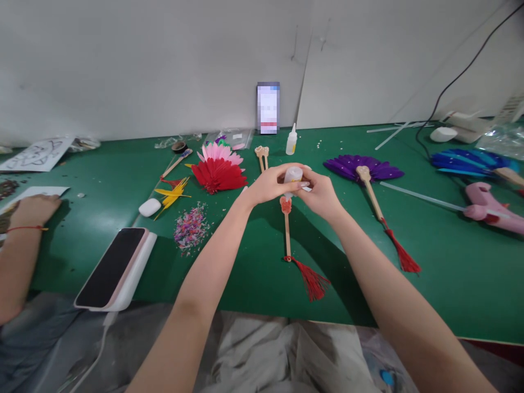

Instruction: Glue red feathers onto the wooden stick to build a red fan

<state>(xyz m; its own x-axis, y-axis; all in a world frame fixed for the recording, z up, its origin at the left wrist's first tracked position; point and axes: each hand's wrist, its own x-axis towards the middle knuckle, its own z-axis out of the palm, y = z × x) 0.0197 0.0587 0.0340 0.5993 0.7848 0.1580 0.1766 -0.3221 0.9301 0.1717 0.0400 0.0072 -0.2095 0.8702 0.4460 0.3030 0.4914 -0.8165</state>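
item: stick (287,234), pale, flat on the green table (245,262), orange-red head away from the wearer, red tassel (314,281) at the near end.

in use: white bottle (293,174), upended, nozzle down at the stick's head; contact or small gap, cannot tell.

left hand (266,186): fingers curled nearly closed, gripping the bottle. right hand (321,194): fingers bent in against the bottle's other side, helping hold it; how hard either squeezes, cannot tell.

step, as judged: squeezing something, probably glue, onto the head. next move, as judged: an even squeeze with the nozzle kept inside the head's outline, then a straight lift so nothing drags.

edges: near table edge below the tassel, forearms crossing it; wall (164,65) behind, with a phone (268,109) propped upright and a second bottle (291,141) standing just beyond the hands; low clearance for reaching forward.

left side: red fan (219,177) near the left hand, loose flakes (191,228) beside the forearm, easily brushed.

right side: purple fan (362,168) near the right hand, its handle slanting toward the wearer. widest gap: green surface between the stick and that handle, partly under the right forearm.
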